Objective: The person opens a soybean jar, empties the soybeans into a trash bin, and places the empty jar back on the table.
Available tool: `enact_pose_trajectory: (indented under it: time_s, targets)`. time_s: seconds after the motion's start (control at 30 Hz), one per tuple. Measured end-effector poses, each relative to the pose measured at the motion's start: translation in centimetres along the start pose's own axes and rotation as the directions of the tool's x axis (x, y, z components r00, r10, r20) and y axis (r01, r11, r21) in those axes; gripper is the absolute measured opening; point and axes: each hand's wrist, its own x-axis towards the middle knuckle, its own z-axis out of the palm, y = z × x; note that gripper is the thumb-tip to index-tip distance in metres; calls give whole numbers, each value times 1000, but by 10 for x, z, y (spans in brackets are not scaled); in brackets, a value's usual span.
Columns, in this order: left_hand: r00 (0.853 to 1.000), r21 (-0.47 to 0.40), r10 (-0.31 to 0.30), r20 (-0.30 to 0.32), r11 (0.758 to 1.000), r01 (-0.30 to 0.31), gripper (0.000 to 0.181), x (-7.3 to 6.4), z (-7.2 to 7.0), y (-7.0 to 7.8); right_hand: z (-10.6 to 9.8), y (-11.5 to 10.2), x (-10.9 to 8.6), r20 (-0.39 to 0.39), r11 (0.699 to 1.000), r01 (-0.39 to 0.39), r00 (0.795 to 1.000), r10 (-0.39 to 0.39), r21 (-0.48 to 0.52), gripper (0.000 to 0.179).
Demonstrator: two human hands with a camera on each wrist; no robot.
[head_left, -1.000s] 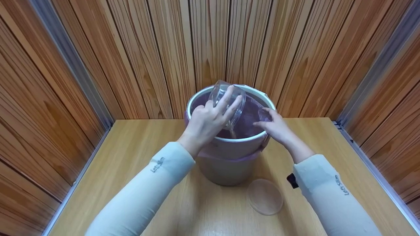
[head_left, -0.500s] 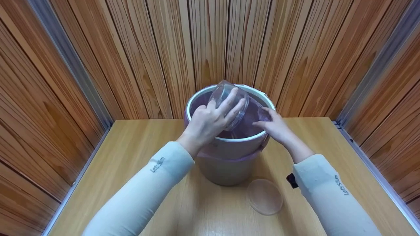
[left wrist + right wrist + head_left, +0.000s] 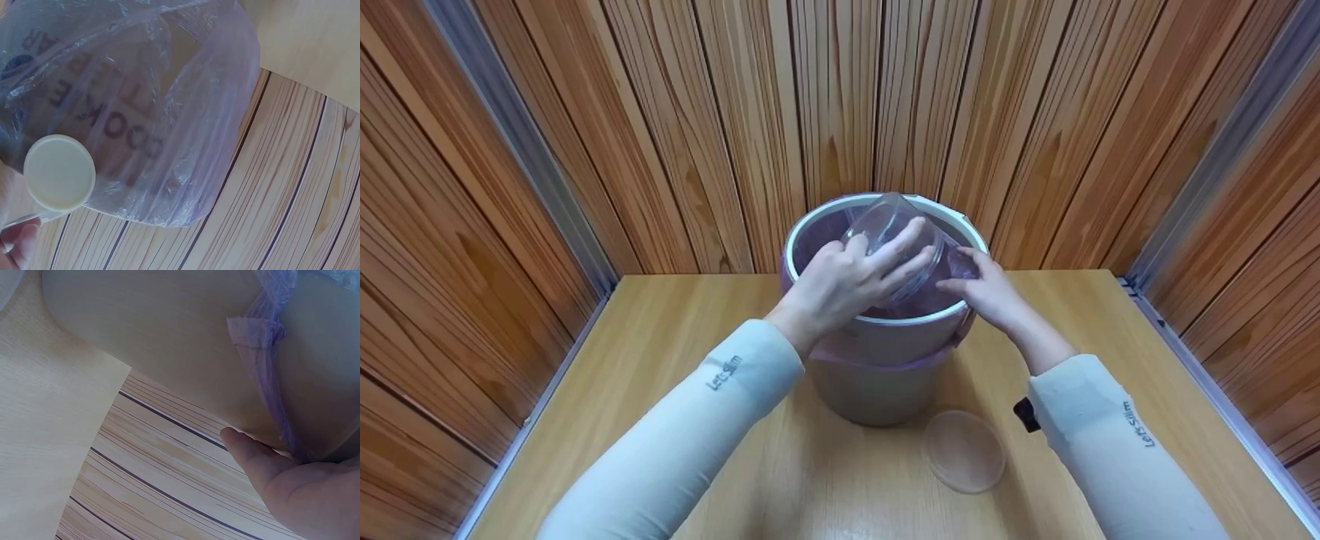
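Observation:
My left hand (image 3: 851,281) grips a clear plastic tub (image 3: 881,216), tipped steeply with its mouth facing down and right into the trash can (image 3: 877,394). Its lower edge dips below the can's front rim. A thin purple trash bag (image 3: 817,236) lines the can and folds over the outside. My right hand (image 3: 988,285) holds the lined rim on the right side, fingers inside. In the right wrist view the thumb side of that hand (image 3: 315,495) lies by the bag's gathered edge (image 3: 261,354). Tub fingertips (image 3: 25,242) show at the left wrist view's lower left.
A clear round lid (image 3: 964,451) lies flat on the wooden table (image 3: 697,375), in front of the can and to the right. Wood-panelled walls (image 3: 840,112) stand behind and on both sides. A cream disc (image 3: 59,172) shows in the left wrist view.
The left hand has tipped the tub further over and moved it slightly right and down. Light brownish contents seen falling from its mouth earlier no longer show. The right hand stays put.

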Motion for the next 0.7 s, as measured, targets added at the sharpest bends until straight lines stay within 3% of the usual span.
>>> enact_pose_trajectory:
  time_s: [0.17, 0.33, 0.5, 0.7]
  targets:
    - [998, -17, 41, -42, 999, -42, 75, 1, 2, -1, 0, 1, 1, -4, 1000, 5, 1000, -5, -10, 79]
    - [994, 5, -16, -109, 1000, 16, 69, 0, 7, -2, 0, 0, 2, -7, 1000, -12, 1000, 12, -12, 79]
    - [993, 15, -65, -100, 998, 67, 69, -3, 11, -8, 0, 0, 2, -16, 1000, -15, 1000, 14, -12, 79]
    - [991, 34, -44, -125, 998, 49, 64, 2, 7, -14, 0, -1, 2, -8, 1000, -11, 1000, 11, -2, 77]
